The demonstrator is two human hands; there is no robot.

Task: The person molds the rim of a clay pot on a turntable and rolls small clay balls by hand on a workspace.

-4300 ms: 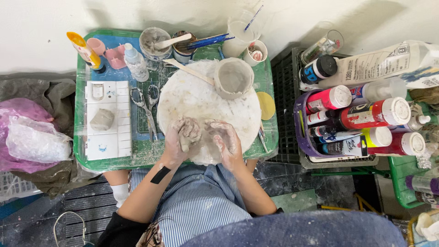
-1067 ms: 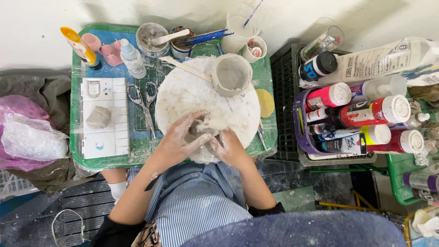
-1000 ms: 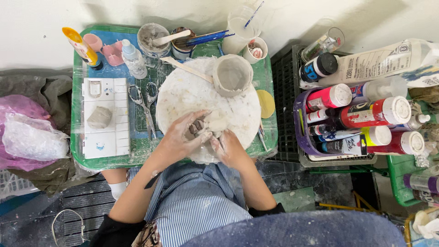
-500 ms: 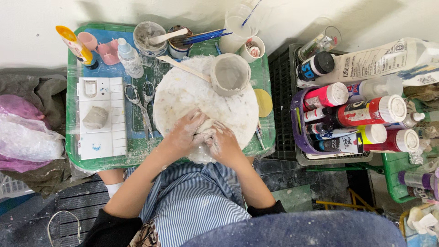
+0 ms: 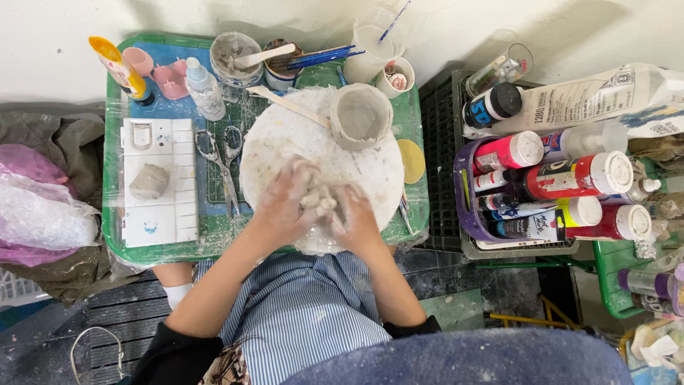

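Head view: left hand (image 5: 285, 207) and right hand (image 5: 356, 221), apart seconds ago, now close together, cupped around the clay lump (image 5: 322, 203) on the round board (image 5: 285, 139), kneading underway.

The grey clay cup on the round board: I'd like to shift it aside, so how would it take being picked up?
The clay cup looks unfired, with thin uneven walls, so it would probably dent if squeezed. It sits upright on a wide base on the round board, so a push should slide rather than tip it.

Craft studio: clay-smeared round board (image 5: 370, 171), paint bottles (image 5: 563, 182), brushes (image 5: 317, 57), green work tray (image 5: 114, 235).
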